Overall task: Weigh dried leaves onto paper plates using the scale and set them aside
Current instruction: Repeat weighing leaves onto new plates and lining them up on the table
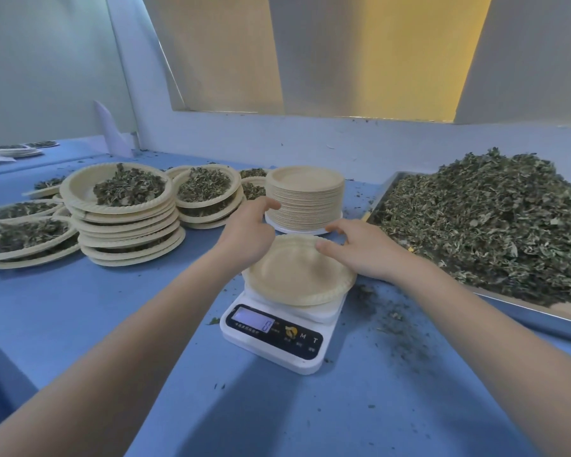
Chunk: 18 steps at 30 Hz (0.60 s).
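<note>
An empty paper plate (pixel 297 278) sits on the platform of a white digital kitchen scale (pixel 279 328), near the middle of a blue table (pixel 119 311). The scale's display (pixel 254 319) is lit; the reading is too blurred to make out.

Right hand (pixel 360 249): fingers curled over the far right rim of the plate, thumb lying on the plate's upper face, so the rim is pinched between them. Left hand (pixel 249 230): placed at the far left rim of the same plate, fingers bent; the fingertips are hidden behind the hand, and whether they grip the rim or merely touch it cannot be told.

Just behind the scale stands a tall stack of unused paper plates (pixel 304 197), resting on a white base. To the right, a metal tray (pixel 524 311) carries a large heap of dried leaves (pixel 495 225); the tray's near edge lies close beside the scale. Leaf crumbs (pixel 396 324) are scattered on the table between scale and tray.

To the left, filled plates are set aside in stacks: a tall stack (pixel 126 222) topped with a portion of leaves, a lower stack (pixel 208 196) beside it nearer the unused plates, and further filled plates (pixel 20 232) at the table's left edge. More filled plates (pixel 17 150) lie on a far surface at upper left, small and indistinct
</note>
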Motion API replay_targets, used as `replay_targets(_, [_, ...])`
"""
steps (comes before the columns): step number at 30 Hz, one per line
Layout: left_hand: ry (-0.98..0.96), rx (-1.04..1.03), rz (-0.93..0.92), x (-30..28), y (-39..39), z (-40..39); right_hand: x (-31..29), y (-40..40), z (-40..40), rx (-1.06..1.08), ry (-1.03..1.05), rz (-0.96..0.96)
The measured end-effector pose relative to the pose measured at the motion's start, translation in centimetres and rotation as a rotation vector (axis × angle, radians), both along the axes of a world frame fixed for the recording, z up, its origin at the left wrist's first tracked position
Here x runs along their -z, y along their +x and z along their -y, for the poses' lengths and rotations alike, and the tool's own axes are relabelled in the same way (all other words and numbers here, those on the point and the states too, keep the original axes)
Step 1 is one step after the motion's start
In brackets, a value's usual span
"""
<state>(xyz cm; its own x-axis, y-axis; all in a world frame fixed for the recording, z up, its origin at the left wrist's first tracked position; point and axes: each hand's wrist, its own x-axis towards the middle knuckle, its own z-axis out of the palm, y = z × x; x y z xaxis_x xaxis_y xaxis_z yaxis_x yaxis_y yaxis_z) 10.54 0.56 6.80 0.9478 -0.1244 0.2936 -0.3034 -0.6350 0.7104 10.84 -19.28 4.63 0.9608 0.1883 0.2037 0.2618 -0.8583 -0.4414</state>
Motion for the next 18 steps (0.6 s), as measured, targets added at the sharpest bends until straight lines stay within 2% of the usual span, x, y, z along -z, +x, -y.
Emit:
replay_targets(5, [0.024, 0.06, 0.023, -0.5, -0.1, 2.7, -0.4, -0.4, 0.9, 0.039, 0.046, 0.017])
replay_targets(7, [0.089, 0.116, 0.03, -0.7, 0.1, 5.0, -0.8, -0.5, 2.4, 0.11, 0.025, 0.031])
replay_targets(9, [0.23, 0.21, 0.005, -1.0, 0.8, 7.5, -1.4, -0.5, 4.8, 0.212, -0.074, -0.007])
replay_targets(13, [0.521, 0.336, -0.093, -1.4, 2.8, 12.7, -1.3, -0.7, 10.3, 0.311, -0.33, -0.211])
replay_targets(18, [0.775, 0.392, -0.204, 0.2, 5.0, 18.1, 0.5, 0.9, 14.0, 0.332, -0.364, -0.39])
